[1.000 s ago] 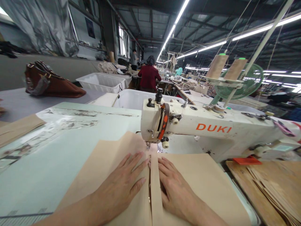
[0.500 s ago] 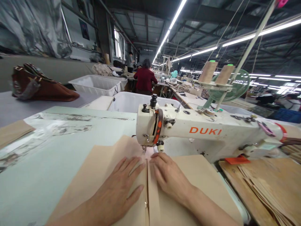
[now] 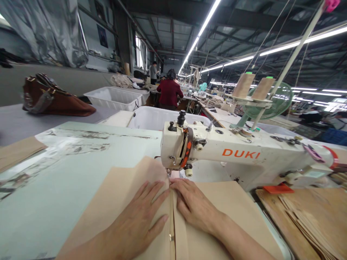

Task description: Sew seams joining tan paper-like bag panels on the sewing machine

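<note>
A large tan fabric panel (image 3: 92,209) lies flat under the head of a white sewing machine (image 3: 211,144). My left hand (image 3: 141,213) rests on its left part, palm down with fingers spread. Close to the needle and presser foot (image 3: 169,172), my right hand (image 3: 193,202) has its fingers bent and held together at the fabric's edge; the fingertips are partly hidden. A narrow slit runs between my hands toward the needle, with a small shiny metal piece (image 3: 171,237) in it.
Stacked tan pieces lie on a wooden board (image 3: 320,209) at right, beside an orange block (image 3: 278,188). Thread cones (image 3: 244,85) stand behind the machine. A brown handbag (image 3: 54,95) and white bins (image 3: 114,98) are at left. A person in dark red (image 3: 169,92) sits ahead.
The view has shifted slightly, so the scene sits a little farther right. My right fingers have moved left, closer to the slit at the needle. The left hand stays flat on the fabric.
</note>
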Motion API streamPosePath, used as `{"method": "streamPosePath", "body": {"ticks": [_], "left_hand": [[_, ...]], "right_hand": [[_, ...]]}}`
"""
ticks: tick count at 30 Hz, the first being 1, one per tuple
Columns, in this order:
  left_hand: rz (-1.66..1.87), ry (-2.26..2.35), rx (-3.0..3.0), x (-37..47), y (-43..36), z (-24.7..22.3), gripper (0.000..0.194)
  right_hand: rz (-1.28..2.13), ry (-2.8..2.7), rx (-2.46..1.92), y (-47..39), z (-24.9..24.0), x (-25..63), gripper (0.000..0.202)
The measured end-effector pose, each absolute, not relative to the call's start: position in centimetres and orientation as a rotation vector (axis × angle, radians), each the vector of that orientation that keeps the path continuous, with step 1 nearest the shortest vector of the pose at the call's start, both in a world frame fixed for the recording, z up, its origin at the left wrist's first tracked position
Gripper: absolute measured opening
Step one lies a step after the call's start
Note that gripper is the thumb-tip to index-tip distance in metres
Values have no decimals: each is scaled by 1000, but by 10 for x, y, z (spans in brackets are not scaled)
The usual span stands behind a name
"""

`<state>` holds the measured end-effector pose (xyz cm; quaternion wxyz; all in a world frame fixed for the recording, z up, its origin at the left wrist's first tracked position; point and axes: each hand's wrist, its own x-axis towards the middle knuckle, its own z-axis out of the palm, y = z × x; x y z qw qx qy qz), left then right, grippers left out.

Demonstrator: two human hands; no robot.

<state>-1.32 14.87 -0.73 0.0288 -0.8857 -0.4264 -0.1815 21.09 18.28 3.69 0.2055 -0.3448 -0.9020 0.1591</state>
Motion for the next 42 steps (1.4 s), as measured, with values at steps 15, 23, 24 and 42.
{"method": "streamPosePath", "body": {"ticks": [15, 23, 24, 42], "left_hand": [[-587, -1228, -2667, -13, 159, -10, 65], [-578, -1200, -2590, -13, 172, -8, 66], [-581, -1186, -2580, -13, 172, -7, 66], [-608, -1157, -2647, -14, 169, 11, 69]], "right_hand": [[251, -2587, -1041, 193, 24, 218, 48], [244, -2569, -1000, 209, 15, 219, 52], [245, -2571, -1008, 208, 14, 219, 52], [170, -2647, -1031, 205, 13, 219, 49]]}}
